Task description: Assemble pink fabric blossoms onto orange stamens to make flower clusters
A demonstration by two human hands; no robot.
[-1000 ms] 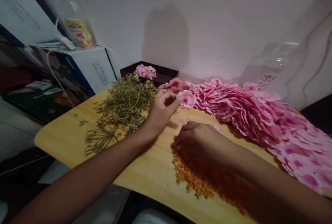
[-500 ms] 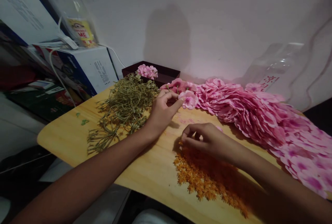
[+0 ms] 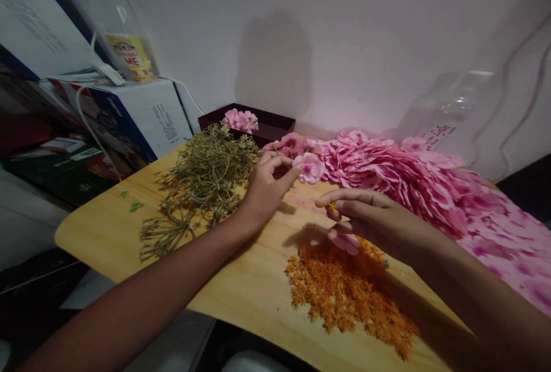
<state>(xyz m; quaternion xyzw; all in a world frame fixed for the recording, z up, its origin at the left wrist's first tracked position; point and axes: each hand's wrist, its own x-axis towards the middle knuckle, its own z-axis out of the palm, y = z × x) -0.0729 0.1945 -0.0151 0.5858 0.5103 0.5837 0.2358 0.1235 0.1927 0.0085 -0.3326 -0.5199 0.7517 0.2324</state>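
My left hand (image 3: 272, 185) pinches a pink artificial flower (image 3: 309, 167) between thumb and fingertips, its face turned toward the right. My right hand (image 3: 365, 214) hovers above the orange heap, with a tiny orange flower piece (image 3: 332, 206) between thumb and index finger. Below its lower fingers a single pink petal layer (image 3: 346, 243) shows; whether those fingers touch it I cannot tell. The pile of small orange pieces (image 3: 344, 291) spreads on the table under my right hand. Left of my left hand lies a tangle of green plastic stems (image 3: 210, 171).
A long heap of pink petals (image 3: 400, 177) runs along the table's back and right side. Behind the stems stands a dark box (image 3: 275, 125) beside a pink flower cluster (image 3: 241, 120). Cartons (image 3: 146, 113), a plastic bottle (image 3: 129, 53) and a clear container (image 3: 450, 108) flank the wooden table (image 3: 245, 291).
My right hand has risen from the orange pile and moved toward the flower, carrying a tiny orange piece. The pink petal layer beneath it now shows. My left hand keeps its pinch.
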